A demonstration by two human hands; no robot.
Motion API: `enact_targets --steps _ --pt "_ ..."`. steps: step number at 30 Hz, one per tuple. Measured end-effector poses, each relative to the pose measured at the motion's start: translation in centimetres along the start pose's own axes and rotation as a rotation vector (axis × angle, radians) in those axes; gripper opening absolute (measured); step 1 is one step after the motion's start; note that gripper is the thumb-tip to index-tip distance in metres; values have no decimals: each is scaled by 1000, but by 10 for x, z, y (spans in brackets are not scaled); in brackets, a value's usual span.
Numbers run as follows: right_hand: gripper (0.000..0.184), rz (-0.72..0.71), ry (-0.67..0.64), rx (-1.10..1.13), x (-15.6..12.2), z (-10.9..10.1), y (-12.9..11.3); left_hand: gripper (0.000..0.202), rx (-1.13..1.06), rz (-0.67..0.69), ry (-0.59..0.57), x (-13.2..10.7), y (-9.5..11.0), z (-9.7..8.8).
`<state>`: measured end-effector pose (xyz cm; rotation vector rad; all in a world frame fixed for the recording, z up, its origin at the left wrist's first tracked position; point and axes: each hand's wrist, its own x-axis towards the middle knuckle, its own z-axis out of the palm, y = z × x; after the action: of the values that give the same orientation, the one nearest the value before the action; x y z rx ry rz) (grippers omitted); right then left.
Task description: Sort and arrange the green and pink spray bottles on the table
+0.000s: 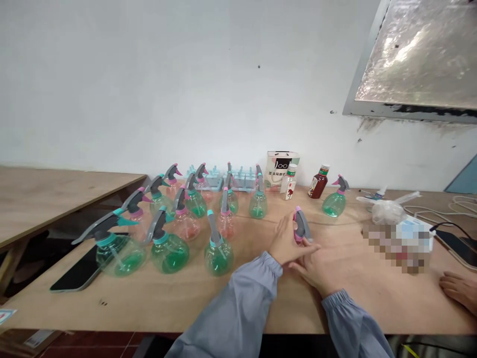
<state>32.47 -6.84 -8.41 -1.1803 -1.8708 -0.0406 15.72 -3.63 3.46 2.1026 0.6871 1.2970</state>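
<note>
A grey trigger spray head with a pink nozzle tip and pink collar stands upright near the middle of the wooden table. My left hand wraps it from the left. My right hand reaches in from the right, its fingers closing on the base under the collar. Whatever lies below the collar is hidden by my fingers. Both arms wear grey-blue sleeves. To the left stand several round spray bottles, green ones and pink ones, all with grey triggers.
A dark phone lies at the table's left edge. At the back are light-blue trays, a white box, a small white bottle, a brown bottle and a lone green sprayer. Another person's hand rests far right.
</note>
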Motion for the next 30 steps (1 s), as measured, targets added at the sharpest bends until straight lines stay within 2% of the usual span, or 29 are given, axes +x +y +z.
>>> enact_targets --steps 2,4,6,8,11,13,16,18,21,25,27,30 --pt "79 -51 26 45 3 -1 2 77 35 -57 84 -6 6 -7" --pt "75 15 194 100 13 -11 15 55 37 -101 163 -14 6 -15" --pt "67 195 433 115 32 -30 36 45 5 -128 223 -22 5 -26" --pt "68 415 608 47 57 -57 64 39 -40 -139 256 -29 5 -37" --pt "84 602 691 -173 96 -95 105 23 -121 -178 262 -34 10 -52" --pt "89 650 698 -235 117 -112 124 19 -208 -217 300 -33 17 -61" --pt "93 781 653 -274 142 -123 141 26 -312 -220 342 -32 28 -71" --pt "98 875 623 -295 156 -124 147 24 -316 -174 287 -33 34 -77" --pt "103 923 605 -312 172 -122 153 24 -298 -99 240 -34 38 -83" --pt "90 933 542 -309 181 -121 162 37 -308 -93 335 -37 37 -87" --pt "83 940 504 -302 179 -120 165 35 -328 -102 303 -38 37 -90" --pt "82 948 506 -302 171 -116 164 28 -350 -89 208 -40 38 -94"
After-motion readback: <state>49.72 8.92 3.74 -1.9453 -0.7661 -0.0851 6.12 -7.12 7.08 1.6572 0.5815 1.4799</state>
